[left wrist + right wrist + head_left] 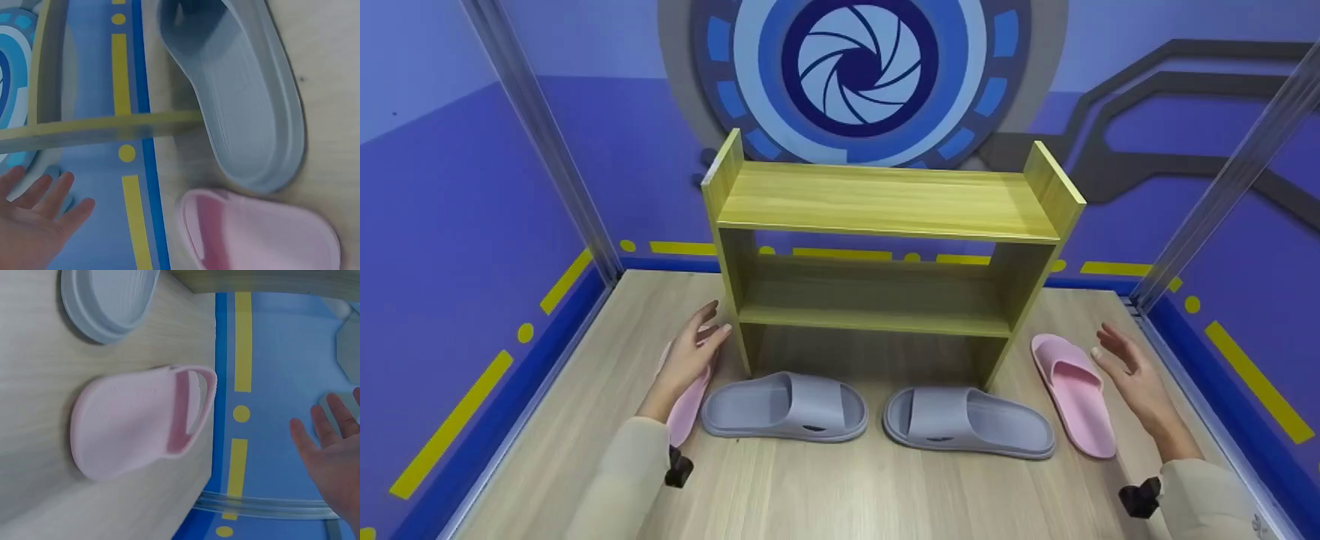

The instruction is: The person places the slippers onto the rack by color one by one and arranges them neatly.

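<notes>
In the head view, a yellow shelf stands on the far part of the wood floor. On its near side lie the left gray slipper and the right gray slipper, toes pointing at each other. The left pink slipper lies left of the gray ones, and the left hand hides part of it. The right pink slipper lies to the right, toe to the far side. The right hand is just right of it.

In the left wrist view, the left hand is wide, with its fingers spread. I can't tell if the pink and gray slippers touch.

In the right wrist view, the right hand is wide too, fingers apart. The right pink slipper lies flat, with the right gray slipper's heel to its left.
</notes>
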`<state>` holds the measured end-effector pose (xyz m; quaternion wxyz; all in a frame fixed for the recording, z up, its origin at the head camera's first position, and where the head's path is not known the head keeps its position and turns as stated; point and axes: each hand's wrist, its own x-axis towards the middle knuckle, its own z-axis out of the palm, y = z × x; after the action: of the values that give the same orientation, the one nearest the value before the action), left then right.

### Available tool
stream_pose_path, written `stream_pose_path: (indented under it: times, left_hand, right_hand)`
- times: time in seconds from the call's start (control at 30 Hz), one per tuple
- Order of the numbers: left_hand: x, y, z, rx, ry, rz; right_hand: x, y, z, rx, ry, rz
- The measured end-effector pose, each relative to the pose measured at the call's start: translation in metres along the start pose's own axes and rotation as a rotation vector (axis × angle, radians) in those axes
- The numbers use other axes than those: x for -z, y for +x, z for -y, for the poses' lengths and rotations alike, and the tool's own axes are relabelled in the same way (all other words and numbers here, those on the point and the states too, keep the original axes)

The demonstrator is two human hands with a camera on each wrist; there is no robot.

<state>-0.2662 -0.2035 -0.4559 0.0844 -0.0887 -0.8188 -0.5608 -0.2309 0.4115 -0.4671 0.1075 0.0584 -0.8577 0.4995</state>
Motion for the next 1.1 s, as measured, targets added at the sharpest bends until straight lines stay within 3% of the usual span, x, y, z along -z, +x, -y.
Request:
stream_pose_path:
  times: [0.2, 0.3, 0.53, 0.73, 0.87, 1.1]
  left_hand:
    - [-0.012, 0.006, -0.008, 0.04, -0.141, -0.051]
    - [-0.017, 0.01, -0.01, 0.046, -0.162, -0.089]
    - [-0.027, 0.018, -0.009, 0.047, -0.121, -0.143]
    - [-0.032, 0.023, -0.011, 0.068, -0.048, -0.178]
    - [-0.036, 0.026, -0.009, 0.052, -0.024, -0.208]
    - [-0.038, 0.029, -0.006, 0.04, 0.013, -0.24]
  right_hand:
    - [-0.015, -0.006, -0.006, 0.019, 0.078, 0.031]
    - [-0.025, -0.009, -0.009, 0.009, 0.095, 0.067]
    - [-0.049, -0.011, -0.021, 0.066, 0.186, 0.127]
    - [-0.067, -0.015, -0.028, 0.099, 0.203, 0.173]
    - [-0.078, -0.016, -0.033, 0.071, 0.166, 0.216]
    - [-0.093, -0.018, -0.037, 0.048, -0.013, 0.311]
